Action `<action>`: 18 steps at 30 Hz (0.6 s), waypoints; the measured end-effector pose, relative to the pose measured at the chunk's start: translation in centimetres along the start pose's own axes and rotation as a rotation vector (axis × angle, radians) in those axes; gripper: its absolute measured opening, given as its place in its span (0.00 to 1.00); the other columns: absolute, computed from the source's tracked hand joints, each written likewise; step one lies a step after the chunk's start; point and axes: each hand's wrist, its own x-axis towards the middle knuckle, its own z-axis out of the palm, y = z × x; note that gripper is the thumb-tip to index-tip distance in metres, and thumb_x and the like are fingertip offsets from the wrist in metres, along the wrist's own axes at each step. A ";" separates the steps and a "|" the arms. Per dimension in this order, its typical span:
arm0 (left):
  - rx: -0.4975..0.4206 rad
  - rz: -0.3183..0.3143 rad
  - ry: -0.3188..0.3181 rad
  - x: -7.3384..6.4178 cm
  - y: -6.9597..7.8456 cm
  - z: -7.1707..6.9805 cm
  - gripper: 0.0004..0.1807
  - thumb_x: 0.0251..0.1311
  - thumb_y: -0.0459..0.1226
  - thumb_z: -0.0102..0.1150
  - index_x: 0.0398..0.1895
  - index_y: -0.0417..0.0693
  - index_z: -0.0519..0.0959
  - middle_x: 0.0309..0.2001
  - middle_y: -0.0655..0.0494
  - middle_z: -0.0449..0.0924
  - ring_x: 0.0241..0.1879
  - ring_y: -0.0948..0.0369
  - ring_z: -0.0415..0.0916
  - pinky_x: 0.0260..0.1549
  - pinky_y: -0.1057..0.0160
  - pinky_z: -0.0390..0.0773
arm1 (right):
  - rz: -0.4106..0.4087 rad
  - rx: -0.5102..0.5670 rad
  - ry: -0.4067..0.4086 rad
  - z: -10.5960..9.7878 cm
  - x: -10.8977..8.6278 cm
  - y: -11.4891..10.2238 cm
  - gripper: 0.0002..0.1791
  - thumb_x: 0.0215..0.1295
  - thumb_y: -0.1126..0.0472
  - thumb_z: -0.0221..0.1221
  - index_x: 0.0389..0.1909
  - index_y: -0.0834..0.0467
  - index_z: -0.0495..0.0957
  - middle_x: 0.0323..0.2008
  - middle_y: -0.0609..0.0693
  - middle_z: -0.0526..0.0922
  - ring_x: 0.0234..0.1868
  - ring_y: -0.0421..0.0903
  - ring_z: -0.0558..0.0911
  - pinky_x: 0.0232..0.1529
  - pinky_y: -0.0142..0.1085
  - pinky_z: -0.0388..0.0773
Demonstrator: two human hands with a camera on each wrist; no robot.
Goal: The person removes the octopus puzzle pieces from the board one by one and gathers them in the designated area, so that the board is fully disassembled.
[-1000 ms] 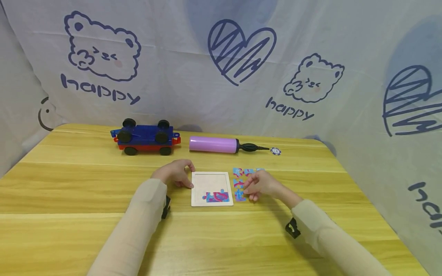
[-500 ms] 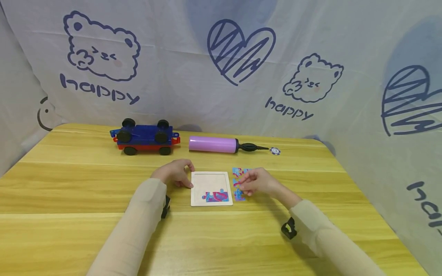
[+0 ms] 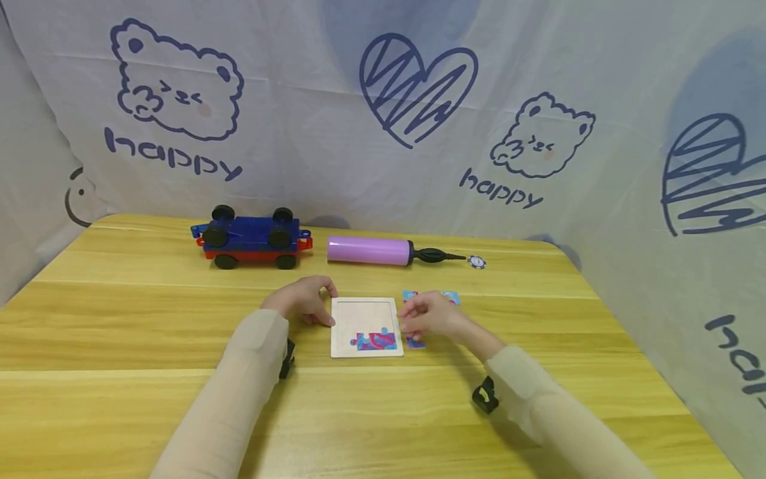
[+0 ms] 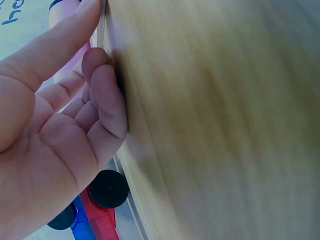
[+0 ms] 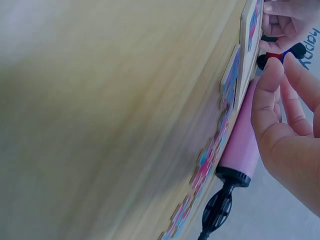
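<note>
A square white puzzle tray (image 3: pixel 368 354) lies flat on the table, with joined blue-and-pink jigsaw pieces (image 3: pixel 377 341) in its lower right corner. My left hand (image 3: pixel 302 299) touches the tray's left side, forefinger near the upper corner and thumb lower down. In the left wrist view the other fingers of that hand (image 4: pixel 65 115) are bent beside the table top. My right hand (image 3: pixel 433 316) hovers over loose jigsaw pieces (image 3: pixel 415 343) right of the tray, hiding some. Its thumb (image 5: pixel 270 75) and forefinger stand apart in the right wrist view, no piece showing between them.
Behind the tray lie a purple hand pump (image 3: pixel 370 251) with a black nozzle and a blue-and-white poker chip (image 3: pixel 477 262). At back left a blue toy wagon (image 3: pixel 254 229) sits wheels-up on a red one (image 3: pixel 251 255). A printed cloth (image 3: pixel 323 166) hangs behind the table.
My right hand has moved left across the loose pieces to the tray's right edge, covering the left column and uncovering the far right piece. My left hand and the tray stay put.
</note>
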 end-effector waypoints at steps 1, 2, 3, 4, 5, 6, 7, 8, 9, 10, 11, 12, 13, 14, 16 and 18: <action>0.000 0.000 0.000 0.0 0.0 0.0 0.24 0.44 0.29 0.67 0.45 0.39 0.67 0.34 0.47 0.67 0.22 0.59 0.67 0.22 0.67 0.71 | -0.002 0.001 -0.002 0.1 0.1 -0.1 0.11 0.52 0.74 0.59 0.37 0.74 0.73 0.22 0.51 0.77 0.20 0.41 0.76 0.24 0.31 0.75; -0.001 -0.002 0.000 0.0 0.0 0.0 0.24 0.44 0.29 0.67 0.45 0.39 0.67 0.34 0.47 0.67 0.22 0.59 0.68 0.22 0.67 0.71 | -0.007 -0.001 -0.007 0.3 0.2 -0.1 0.11 0.52 0.74 0.59 0.37 0.74 0.73 0.21 0.51 0.77 0.20 0.41 0.76 0.24 0.31 0.75; -0.001 -0.001 0.000 0.0 0.0 0.0 0.24 0.44 0.29 0.67 0.45 0.39 0.67 0.34 0.46 0.67 0.22 0.59 0.68 0.22 0.67 0.71 | -0.010 -0.003 -0.011 0.4 0.3 -0.2 0.11 0.52 0.74 0.59 0.37 0.74 0.73 0.21 0.51 0.77 0.20 0.41 0.76 0.24 0.31 0.75; -0.002 -0.002 0.000 0.0 0.0 -0.1 0.24 0.44 0.29 0.67 0.45 0.39 0.67 0.35 0.46 0.67 0.22 0.59 0.68 0.22 0.67 0.71 | -0.017 -0.006 -0.016 0.5 0.3 -0.3 0.11 0.52 0.74 0.59 0.37 0.74 0.73 0.22 0.51 0.77 0.20 0.41 0.76 0.24 0.32 0.75; -0.002 -0.002 -0.001 0.0 0.0 -0.1 0.24 0.44 0.29 0.67 0.45 0.39 0.67 0.35 0.46 0.67 0.22 0.59 0.68 0.22 0.67 0.71 | -0.017 -0.005 -0.020 0.7 0.4 -0.4 0.11 0.52 0.74 0.59 0.37 0.74 0.73 0.22 0.51 0.78 0.20 0.41 0.76 0.25 0.32 0.75; -0.005 -0.003 -0.001 0.0 0.0 -0.1 0.24 0.44 0.29 0.67 0.45 0.39 0.67 0.35 0.46 0.67 0.22 0.59 0.68 0.22 0.67 0.71 | -0.021 -0.005 -0.030 0.8 0.4 -0.5 0.11 0.53 0.74 0.59 0.37 0.74 0.73 0.22 0.51 0.78 0.20 0.41 0.76 0.25 0.32 0.75; -0.005 -0.004 -0.001 0.0 0.0 -0.1 0.24 0.44 0.29 0.67 0.45 0.39 0.67 0.35 0.46 0.67 0.22 0.59 0.68 0.22 0.67 0.71 | -0.028 -0.008 -0.035 1.0 0.5 -0.6 0.11 0.53 0.74 0.59 0.37 0.74 0.73 0.22 0.52 0.78 0.20 0.41 0.76 0.25 0.32 0.75; -0.007 -0.005 -0.001 -0.1 0.0 -0.1 0.24 0.44 0.29 0.67 0.45 0.39 0.67 0.34 0.46 0.67 0.22 0.59 0.68 0.22 0.67 0.71 | -0.036 -0.013 -0.044 1.1 0.6 -0.7 0.11 0.53 0.74 0.59 0.37 0.74 0.73 0.22 0.52 0.78 0.20 0.41 0.76 0.25 0.32 0.75; -0.008 -0.004 -0.002 -0.1 0.0 -0.1 0.24 0.44 0.29 0.67 0.45 0.39 0.67 0.34 0.47 0.67 0.22 0.59 0.68 0.22 0.67 0.71 | -0.040 -0.011 -0.051 1.3 0.6 -0.8 0.10 0.53 0.74 0.59 0.37 0.74 0.74 0.22 0.52 0.78 0.20 0.41 0.75 0.25 0.33 0.75; -0.009 -0.005 -0.002 -0.1 0.0 -0.1 0.24 0.44 0.29 0.67 0.45 0.39 0.67 0.34 0.47 0.67 0.22 0.59 0.68 0.22 0.67 0.71 | -0.044 -0.012 -0.054 1.4 0.7 -0.9 0.10 0.53 0.74 0.59 0.37 0.74 0.74 0.22 0.52 0.78 0.20 0.41 0.75 0.25 0.33 0.75; -0.009 -0.005 -0.003 0.0 0.0 -0.1 0.24 0.44 0.29 0.67 0.45 0.39 0.67 0.33 0.47 0.67 0.22 0.59 0.68 0.22 0.67 0.71 | -0.045 -0.011 -0.055 1.6 0.7 -1.0 0.10 0.53 0.74 0.59 0.37 0.74 0.74 0.22 0.52 0.78 0.19 0.41 0.75 0.25 0.32 0.75; -0.010 -0.006 -0.003 0.0 0.0 -0.1 0.24 0.44 0.29 0.67 0.45 0.39 0.67 0.33 0.47 0.67 0.22 0.59 0.67 0.22 0.67 0.71 | -0.050 -0.022 -0.055 1.8 0.8 -1.0 0.10 0.52 0.74 0.59 0.36 0.74 0.75 0.22 0.52 0.79 0.19 0.41 0.75 0.24 0.32 0.75; -0.008 -0.006 -0.004 0.0 0.0 -0.1 0.24 0.44 0.29 0.67 0.45 0.39 0.67 0.33 0.47 0.67 0.22 0.59 0.67 0.22 0.67 0.71 | -0.053 -0.025 -0.054 1.9 0.9 -1.1 0.10 0.52 0.74 0.60 0.36 0.74 0.75 0.22 0.52 0.79 0.18 0.41 0.75 0.24 0.33 0.75; -0.007 -0.006 -0.004 0.0 0.0 -0.1 0.24 0.44 0.29 0.67 0.45 0.40 0.67 0.33 0.47 0.67 0.22 0.59 0.67 0.22 0.67 0.71 | -0.055 -0.029 -0.056 2.1 1.0 -1.2 0.10 0.52 0.74 0.60 0.36 0.73 0.75 0.22 0.52 0.79 0.18 0.41 0.75 0.23 0.33 0.74; -0.003 -0.005 -0.005 0.0 0.0 -0.1 0.24 0.45 0.30 0.67 0.45 0.40 0.67 0.33 0.47 0.67 0.22 0.59 0.67 0.22 0.67 0.71 | -0.052 -0.048 -0.051 2.4 1.1 -1.3 0.10 0.51 0.73 0.61 0.35 0.72 0.76 0.22 0.52 0.80 0.17 0.40 0.74 0.22 0.32 0.74; 0.000 -0.003 -0.004 0.0 0.0 -0.1 0.24 0.45 0.30 0.67 0.45 0.40 0.67 0.33 0.47 0.67 0.22 0.59 0.67 0.22 0.67 0.71 | -0.047 -0.068 -0.054 2.7 1.3 -1.3 0.10 0.50 0.73 0.62 0.35 0.72 0.77 0.22 0.52 0.80 0.16 0.40 0.74 0.21 0.33 0.74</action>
